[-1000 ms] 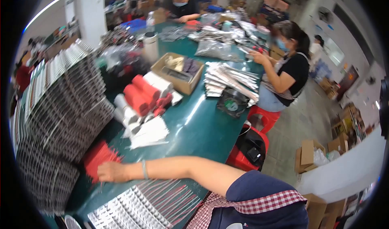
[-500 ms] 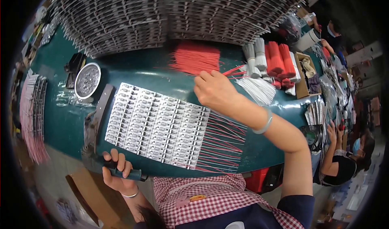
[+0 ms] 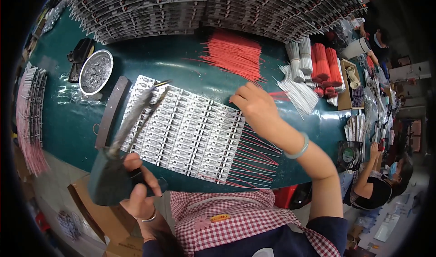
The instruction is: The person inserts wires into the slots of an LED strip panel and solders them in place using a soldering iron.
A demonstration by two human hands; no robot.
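A dark green soldering gun, blurred by motion, is in my left hand. My fingers wrap round its handle, and its two thin metal prongs reach up over the left part of a silver panel of small modules. The panel lies tilted on the green table in front of me. My right hand pinches red wires at the panel's upper right corner. Their ends stick out to the right of the hand. Red and white wires fan out from the panel's right edge.
Loose red wires lie beyond my right hand, with white wires and red bundles to the right. At left stand a bowl of metal bits and a dark bar. Stacked panels rise behind. A co-worker sits at right.
My left hand has raised and turned the soldering gun, so its prongs now point over the panel. My right hand has come from the red wire pile down to the panel's corner.
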